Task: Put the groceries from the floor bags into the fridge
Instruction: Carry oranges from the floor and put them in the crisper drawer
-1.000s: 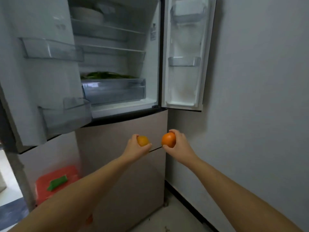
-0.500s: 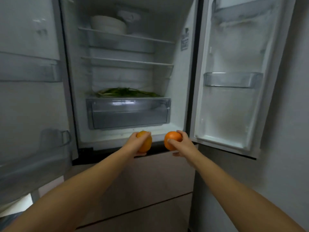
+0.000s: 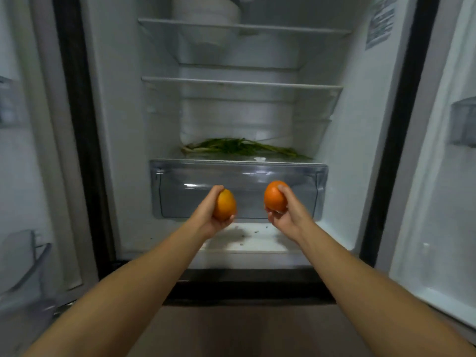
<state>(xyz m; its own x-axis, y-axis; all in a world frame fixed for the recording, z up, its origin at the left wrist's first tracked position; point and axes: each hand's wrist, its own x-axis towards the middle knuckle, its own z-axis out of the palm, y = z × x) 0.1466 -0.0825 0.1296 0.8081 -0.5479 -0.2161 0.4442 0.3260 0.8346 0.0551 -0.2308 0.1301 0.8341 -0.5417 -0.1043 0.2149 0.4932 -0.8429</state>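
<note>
The fridge [image 3: 123, 130] stands open in front of me, both doors swung wide. My left hand [image 3: 206, 215] grips a yellow-orange orange [image 3: 226, 204]. My right hand [image 3: 288, 215] grips a deeper orange one [image 3: 273, 195]. Both fruits hang side by side, a little apart, just in front of the clear crisper drawer [image 3: 239, 179], which is closed, and above the fridge's bottom ledge [image 3: 257, 240]. No grocery bags are in view.
Green stalks [image 3: 244, 146] lie on the cover above the drawer. Two glass shelves [image 3: 242, 83] sit higher up, with white bowls [image 3: 206, 11] on the top one. Door bins on the left [image 3: 25, 261] and right [image 3: 463, 122] flank the opening.
I have come closer to the fridge and both hands have risen from below the compartment to the crisper drawer front, each still holding its orange.
</note>
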